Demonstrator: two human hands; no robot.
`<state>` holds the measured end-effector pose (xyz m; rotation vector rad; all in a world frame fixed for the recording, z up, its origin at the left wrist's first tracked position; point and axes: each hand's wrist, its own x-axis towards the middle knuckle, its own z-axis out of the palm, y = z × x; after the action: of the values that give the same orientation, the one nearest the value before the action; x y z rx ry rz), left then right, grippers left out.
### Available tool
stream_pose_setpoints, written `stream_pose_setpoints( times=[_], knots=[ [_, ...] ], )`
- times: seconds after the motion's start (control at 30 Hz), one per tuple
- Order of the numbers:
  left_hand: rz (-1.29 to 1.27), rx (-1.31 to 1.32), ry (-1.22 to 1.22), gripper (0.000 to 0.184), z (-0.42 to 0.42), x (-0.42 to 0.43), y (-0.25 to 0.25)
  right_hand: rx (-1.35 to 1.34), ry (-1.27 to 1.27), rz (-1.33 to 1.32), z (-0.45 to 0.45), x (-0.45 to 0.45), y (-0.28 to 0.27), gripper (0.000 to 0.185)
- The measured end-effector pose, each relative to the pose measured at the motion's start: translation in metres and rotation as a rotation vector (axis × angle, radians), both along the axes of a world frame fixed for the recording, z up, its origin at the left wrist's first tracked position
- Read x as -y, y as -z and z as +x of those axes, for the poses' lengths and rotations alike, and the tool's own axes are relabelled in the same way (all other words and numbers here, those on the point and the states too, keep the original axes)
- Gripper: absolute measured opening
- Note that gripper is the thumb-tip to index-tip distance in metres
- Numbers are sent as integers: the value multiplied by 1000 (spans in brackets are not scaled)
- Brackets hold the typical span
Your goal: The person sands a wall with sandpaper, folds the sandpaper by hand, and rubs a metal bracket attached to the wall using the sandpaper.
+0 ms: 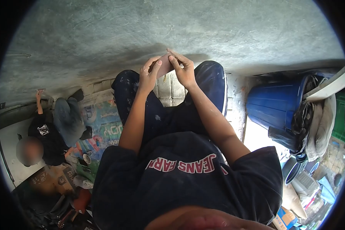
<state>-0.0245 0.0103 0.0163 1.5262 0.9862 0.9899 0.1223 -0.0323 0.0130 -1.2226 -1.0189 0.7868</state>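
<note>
Head view: holds a thin reddish-brown sheet [165, 66] between both hands, above the gap between spread knees [212, 80] and in front of a mottled grey wall [203, 27]. Grips the left side of the sheet with the left hand [149, 71], thumb on the near face, other fingers bent behind. Pinches the upper right side with the right hand [184, 69], thumb on the near face, index finger stretched along the top with its tip past the edge. Grip of each hand closed on the sheet, held tilted. Cannot tell contact from a narrow gap between sheet and wall.

Wears a dark T-shirt [180, 147] with red-and-white lettering [184, 165], and dark blue trousers [168, 119] marked with pale specks. Between the knees, below the sheet, pale blocks [169, 90] with visible joints.

Off to the left, well apart, another person [51, 140] in a black top, with one hand [39, 94] raised to the wall; too small there to make out anything under the fingers. Beside that person, a colourful printed banner [107, 115], with a white cup [87, 158] near its lower end and brown cardboard [63, 180] farther down.

To the right, a blue barrel [272, 103], with dark cloth [303, 122] and a greyish sack [322, 122] by its mouth and a white beam [329, 86] just beside.
</note>
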Motion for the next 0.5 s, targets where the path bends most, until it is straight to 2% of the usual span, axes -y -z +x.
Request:
stream_pose_setpoints(
  times=[0.27,0.5],
  knots=[
    [-63,131,95,28,5,0,-1,-7,-89,-55,8,2,-3,25],
    [-122,93,85,24,5,-1,0,28,-101,-50,3,-1,6,24]
  ],
)
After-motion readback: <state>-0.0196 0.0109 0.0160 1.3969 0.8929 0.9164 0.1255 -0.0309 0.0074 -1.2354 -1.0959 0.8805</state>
